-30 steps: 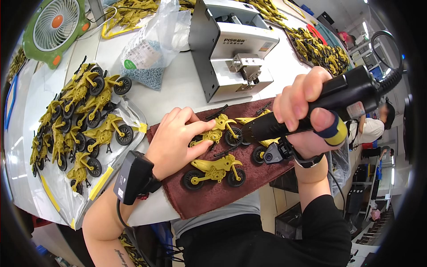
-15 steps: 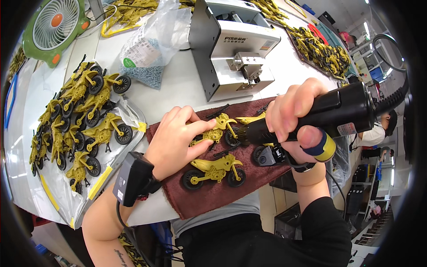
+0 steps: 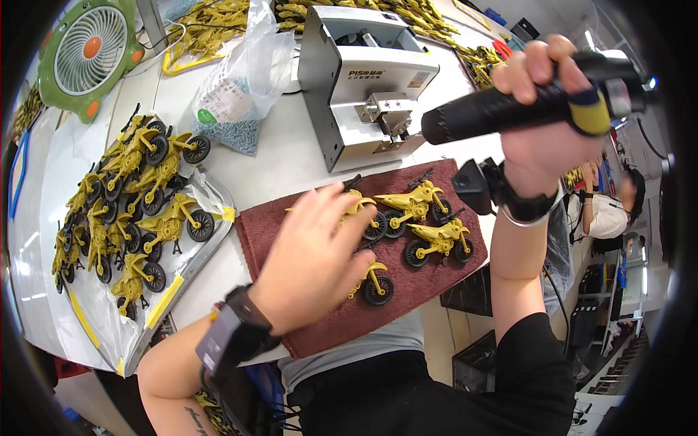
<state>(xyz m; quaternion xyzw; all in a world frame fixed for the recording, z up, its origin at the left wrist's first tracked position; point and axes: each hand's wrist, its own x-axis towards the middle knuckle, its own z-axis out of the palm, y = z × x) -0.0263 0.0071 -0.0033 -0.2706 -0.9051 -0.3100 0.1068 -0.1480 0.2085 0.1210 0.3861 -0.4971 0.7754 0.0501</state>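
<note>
My right hand (image 3: pixel 545 152) grips a thick black electric screwdriver (image 3: pixel 483 116), raised over the bench's right side. Its front end points left, close to the metal outlet of a grey-and-white screw feeder (image 3: pixel 378 76); whether they touch I cannot tell. With fingers stretched out, my left hand (image 3: pixel 309 254) is over the left part of a brown cloth (image 3: pixel 291 203). It partly covers two yellow toy motorcycles, one at the back (image 3: pixel 372 225) and one in front (image 3: pixel 376 282). Two more toy motorcycles, one farther back (image 3: pixel 411 203) and one nearer (image 3: pixel 440 241), lie on the cloth's right half.
A tray (image 3: pixel 211 251) piled with yellow toy motorcycles stands at left. Behind it are a green fan (image 3: pixel 89 54) and a plastic bag (image 3: pixel 236 109) of small bluish-grey screws. More yellow parts (image 3: pixel 207 25) are heaped at the back. A person (image 3: pixel 607 211) works at far right.
My right hand has lifted the screwdriver off the toy motorcycles, up and back toward the screw feeder. My left hand has let go of the back motorcycle and come nearer to me.
</note>
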